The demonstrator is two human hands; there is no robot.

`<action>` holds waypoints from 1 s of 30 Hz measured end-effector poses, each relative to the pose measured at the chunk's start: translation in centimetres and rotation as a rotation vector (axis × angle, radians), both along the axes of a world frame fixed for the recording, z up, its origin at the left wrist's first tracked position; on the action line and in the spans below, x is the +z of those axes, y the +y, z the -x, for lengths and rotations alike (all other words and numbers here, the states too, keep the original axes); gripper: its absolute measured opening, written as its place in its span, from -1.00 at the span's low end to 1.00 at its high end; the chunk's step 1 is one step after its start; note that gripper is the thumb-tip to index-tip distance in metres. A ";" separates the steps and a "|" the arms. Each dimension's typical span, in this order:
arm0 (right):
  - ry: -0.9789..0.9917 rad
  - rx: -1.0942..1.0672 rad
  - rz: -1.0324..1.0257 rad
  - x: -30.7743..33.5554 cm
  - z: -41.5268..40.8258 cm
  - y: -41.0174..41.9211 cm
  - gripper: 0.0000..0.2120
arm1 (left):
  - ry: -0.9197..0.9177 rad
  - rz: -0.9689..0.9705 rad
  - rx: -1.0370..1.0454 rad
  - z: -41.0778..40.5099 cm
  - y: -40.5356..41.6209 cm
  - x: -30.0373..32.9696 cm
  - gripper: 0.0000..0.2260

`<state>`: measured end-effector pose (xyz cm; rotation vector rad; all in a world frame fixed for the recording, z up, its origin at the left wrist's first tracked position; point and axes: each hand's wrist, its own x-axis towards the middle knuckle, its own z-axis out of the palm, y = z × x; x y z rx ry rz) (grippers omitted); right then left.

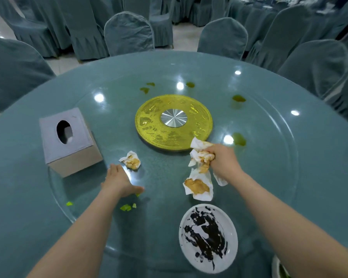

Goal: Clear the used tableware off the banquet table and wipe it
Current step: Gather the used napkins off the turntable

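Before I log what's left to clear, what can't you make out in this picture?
- Tissue box: the dark opening hides how many tissues remain.
- Dish at the bottom right: cut off by the frame edge and the right arm.
- Left hand: its fingertips are out of sight.
- Far table: too blurred to tell what's on it.

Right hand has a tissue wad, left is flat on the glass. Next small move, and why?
Probably the left hand picks up the stained crumpled tissue just ahead of its fingers: it lies loose on the glass, and the right hand already grips soiled tissues.
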<state>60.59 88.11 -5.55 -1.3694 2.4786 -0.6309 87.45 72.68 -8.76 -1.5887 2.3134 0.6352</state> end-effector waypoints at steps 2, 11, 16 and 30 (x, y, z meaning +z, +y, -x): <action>-0.014 -0.009 -0.035 0.1 -0.2 1.7 -0.65 | 0.039 -0.005 -0.015 0.2 0.5 0.2 -0.08; -0.108 -0.008 -0.206 -2.2 -1.6 5.4 -0.61 | 0.065 -0.090 -0.006 0.6 2.5 0.2 -0.10; -0.154 0.022 -0.251 -2.6 -1.7 5.5 -0.39 | 0.122 -0.127 0.025 0.7 2.9 0.5 -0.14; -0.107 0.030 -0.045 3.6 -5.0 10.2 -0.43 | 0.483 -0.004 0.099 -1.1 15.4 6.3 -0.35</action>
